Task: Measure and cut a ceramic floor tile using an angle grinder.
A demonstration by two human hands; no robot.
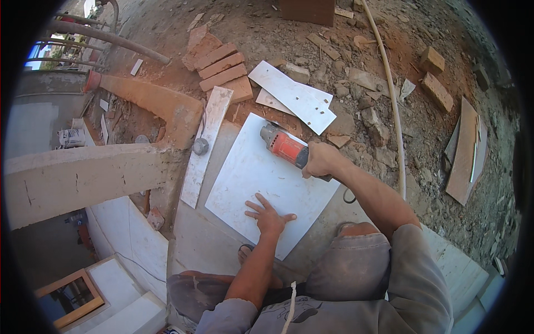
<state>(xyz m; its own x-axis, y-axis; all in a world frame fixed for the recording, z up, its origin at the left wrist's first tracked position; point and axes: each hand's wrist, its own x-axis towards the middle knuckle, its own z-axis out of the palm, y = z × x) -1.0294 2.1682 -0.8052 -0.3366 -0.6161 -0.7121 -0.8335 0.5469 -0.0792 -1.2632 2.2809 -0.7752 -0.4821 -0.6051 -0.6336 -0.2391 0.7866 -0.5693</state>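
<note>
A large white tile lies flat in front of me on a grey slab. My left hand rests on its near part with the fingers spread. My right hand is wrapped round the rear of a red and black angle grinder. The grinder's grey head points to the far left, by the tile's far edge. From this angle its disc is hard to make out, and I cannot tell whether it touches the tile.
Left of the tile lies a long pale strip with a round grey object on it. Beyond are cut white tile pieces and stacked bricks. A pale hose crosses the rubble on the right. A low wall stands left.
</note>
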